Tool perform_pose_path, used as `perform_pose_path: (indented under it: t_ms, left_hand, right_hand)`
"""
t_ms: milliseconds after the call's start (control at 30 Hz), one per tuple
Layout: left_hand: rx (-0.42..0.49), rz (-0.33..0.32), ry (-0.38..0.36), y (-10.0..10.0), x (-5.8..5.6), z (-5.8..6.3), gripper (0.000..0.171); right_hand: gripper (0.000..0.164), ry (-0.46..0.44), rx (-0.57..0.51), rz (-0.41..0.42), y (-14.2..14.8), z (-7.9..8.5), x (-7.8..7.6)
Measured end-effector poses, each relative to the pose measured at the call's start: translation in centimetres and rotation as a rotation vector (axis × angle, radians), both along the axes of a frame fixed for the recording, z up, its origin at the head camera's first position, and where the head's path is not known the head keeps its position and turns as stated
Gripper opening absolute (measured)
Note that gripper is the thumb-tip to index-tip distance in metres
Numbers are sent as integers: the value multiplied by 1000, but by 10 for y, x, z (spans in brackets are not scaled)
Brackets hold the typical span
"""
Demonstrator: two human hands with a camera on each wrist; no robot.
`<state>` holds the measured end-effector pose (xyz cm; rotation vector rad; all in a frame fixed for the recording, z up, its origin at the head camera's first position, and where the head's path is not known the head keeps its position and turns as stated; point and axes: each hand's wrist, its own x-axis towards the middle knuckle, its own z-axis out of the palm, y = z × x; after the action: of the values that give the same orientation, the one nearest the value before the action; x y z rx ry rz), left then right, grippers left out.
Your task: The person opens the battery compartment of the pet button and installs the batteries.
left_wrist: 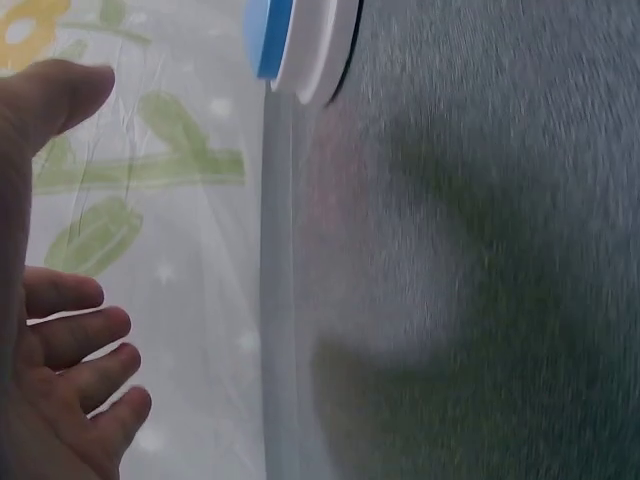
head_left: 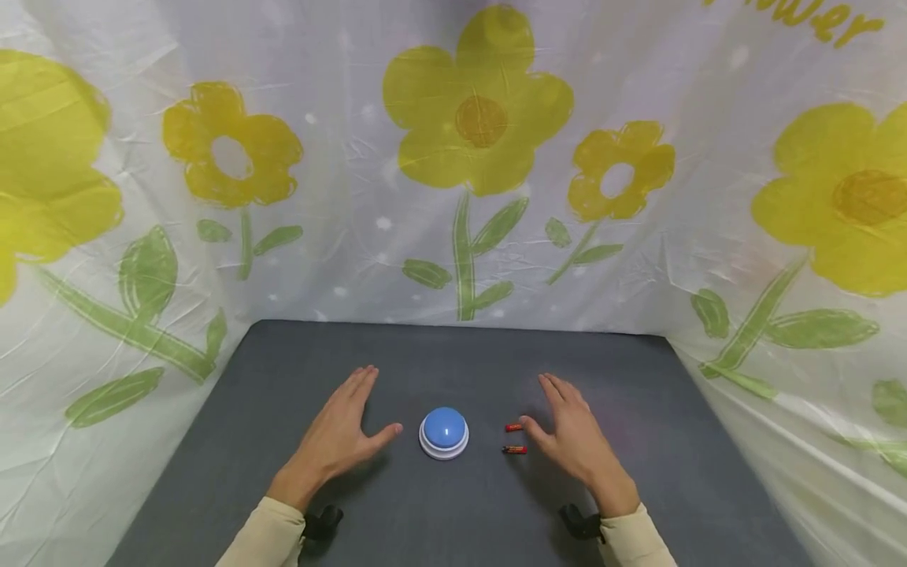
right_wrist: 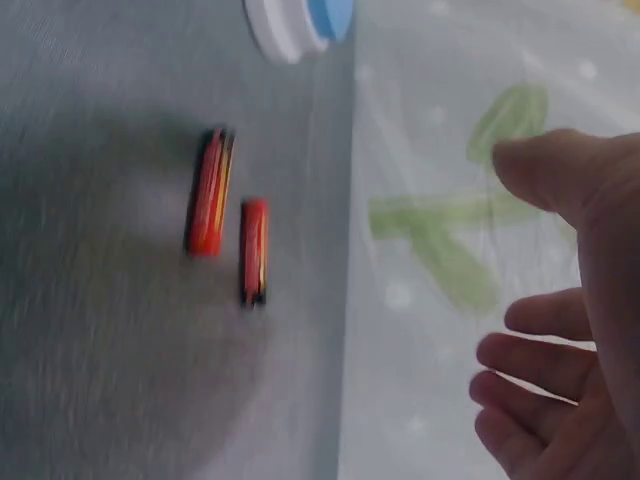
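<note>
Holding fingers [head_left: 357,387] apart, left hand [head_left: 335,439] and right hand [head_left: 579,439] hover above a grey table [head_left: 439,516] amid flowered curtains [head_left: 340,189].

High on the white cloth [head_left: 340,268] at far right, yellow handwritten lettering [head_left: 827,21] reads "ower", its first letters cut off above. Print on the two red batteries [right_wrist: 211,195], right of centre, is too small to read.

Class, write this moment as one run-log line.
left hand: holding nothing | right hand: holding nothing | blue button: on table between hands | two red batteries: near right hand
</note>
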<state>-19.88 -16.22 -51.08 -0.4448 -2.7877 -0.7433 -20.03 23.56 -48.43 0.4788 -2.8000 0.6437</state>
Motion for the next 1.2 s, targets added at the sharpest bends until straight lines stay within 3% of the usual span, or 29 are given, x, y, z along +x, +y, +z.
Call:
perform_pose_path:
  t_ms: [267, 667, 900, 1033, 1133, 1200]
  left_hand:
    - [57, -64, -86, 17, 0, 0, 108]
    - [129, -126, -174, 44, -3, -18, 105]
    - [146, -157, -211, 53, -8, -34, 100]
    - [159, -183, -218, 57, -9, -40, 95]
    - [168, -204, -214, 59, -10, -43, 89]
    - [174, -207, -212, 60, -9, -44, 86]
  right_hand:
    - [81, -89, 0, 85, -31, 0, -2]
    - [74, -22, 25, 223, -68, -22, -6]
    - [68, 9, -10, 311, -77, -40, -12]
    - [66, 26, -20, 375, -77, -63, -21]
    - [63, 14, -20, 372, -81, -67, -21]
    - [61, -20, -22, 342, -87, -60, -17]
